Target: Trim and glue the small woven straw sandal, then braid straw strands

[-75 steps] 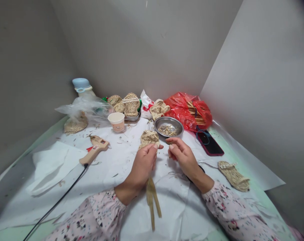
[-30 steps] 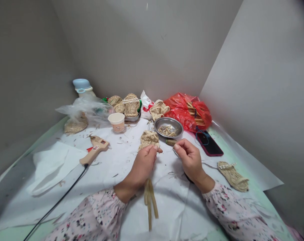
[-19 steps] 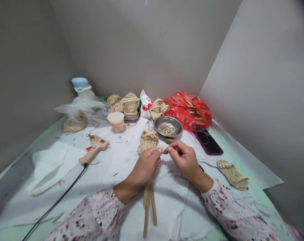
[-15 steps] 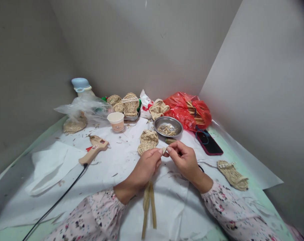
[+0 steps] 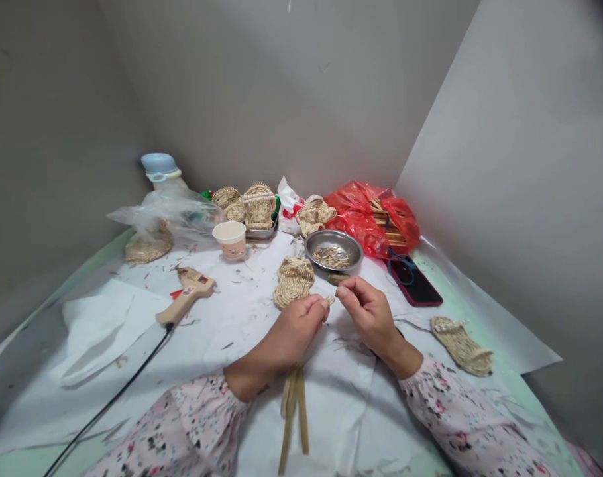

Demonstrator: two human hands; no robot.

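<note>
My left hand [image 5: 301,326] is closed around several flat dried straw strips [image 5: 295,411]. Their long ends hang below the palm, and short pale tips poke out past the thumb. Just to the right, my right hand [image 5: 367,311] has thumb and forefinger pinched together, apart from the strips; whatever is between them is too small to name. Beyond my left hand lies a woven straw slipper [image 5: 294,281]. A steel bowl [image 5: 334,250] with short straw bits stands farther back, and a small dark-handled object [image 5: 337,279] lies before it.
A glue gun [image 5: 188,295] with a black cord lies left, near a paper cup [image 5: 230,240]. A red plastic bag [image 5: 366,215] of straw, a phone [image 5: 415,281] and another woven slipper [image 5: 461,346] are on the right. Woven pieces [image 5: 259,207] stand at the back.
My right hand has drawn slightly away to the right from my left hand, opening a gap between them. The hanging strips have spread a little.
</note>
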